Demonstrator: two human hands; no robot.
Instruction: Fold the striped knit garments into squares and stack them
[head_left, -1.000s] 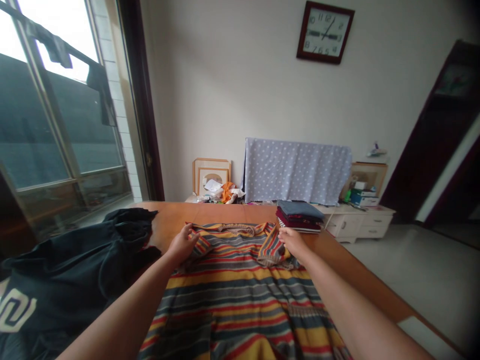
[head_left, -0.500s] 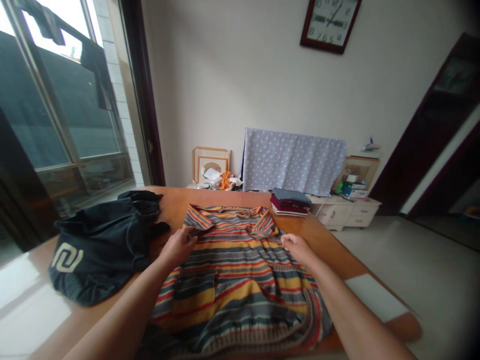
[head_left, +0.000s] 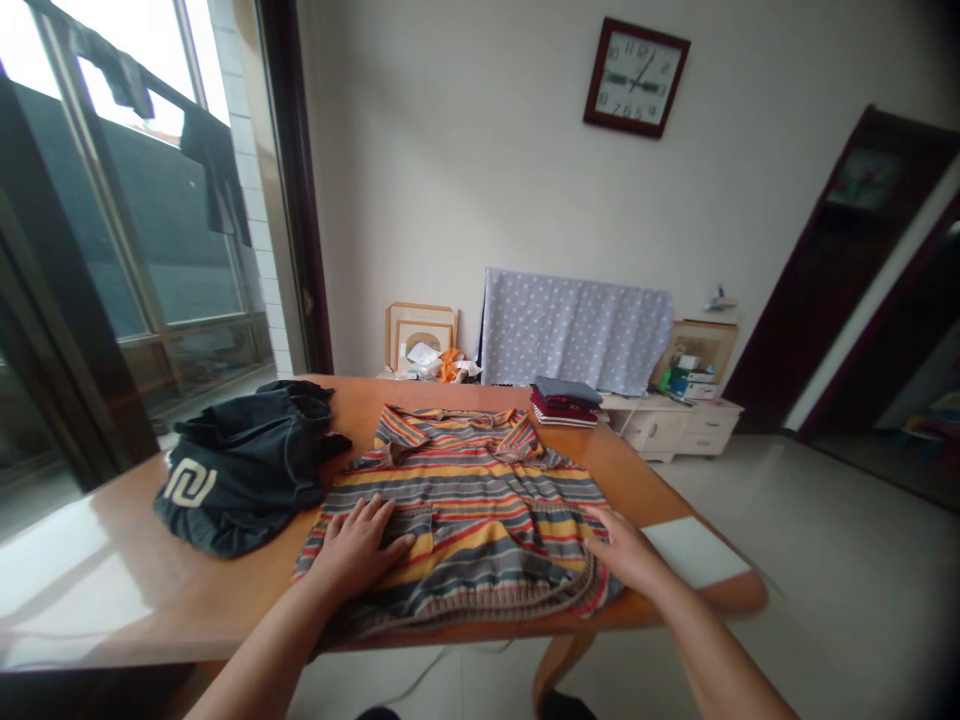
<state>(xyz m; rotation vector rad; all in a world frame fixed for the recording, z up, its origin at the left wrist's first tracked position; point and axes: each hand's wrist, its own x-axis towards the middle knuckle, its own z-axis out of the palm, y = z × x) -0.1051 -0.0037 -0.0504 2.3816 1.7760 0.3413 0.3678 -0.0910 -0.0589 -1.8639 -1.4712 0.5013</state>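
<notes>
A striped shirt (head_left: 480,500) in yellow, red and grey lies spread on the wooden table, its collar end away from me and its ribbed hem near the front edge. My left hand (head_left: 364,543) rests flat on the lower left part of the shirt, fingers spread. On the shirt's lower right side lies my right hand (head_left: 624,550), its thumb apart from the fingers and touching the cloth. Both hands press on the fabric without gripping it.
Left of the shirt lies a crumpled dark garment (head_left: 247,470) with a pale logo. A folded clothes stack (head_left: 566,402) sits at the table's far right. Beyond are a polka-dot cloth (head_left: 574,330) and a white cabinet (head_left: 682,430). A pale sheet (head_left: 694,552) lies near the right corner.
Both hands have let go of the shirt near its sleeves and moved down toward the hem, fingers opening onto the cloth. The view has shifted, showing the table's front edge.
</notes>
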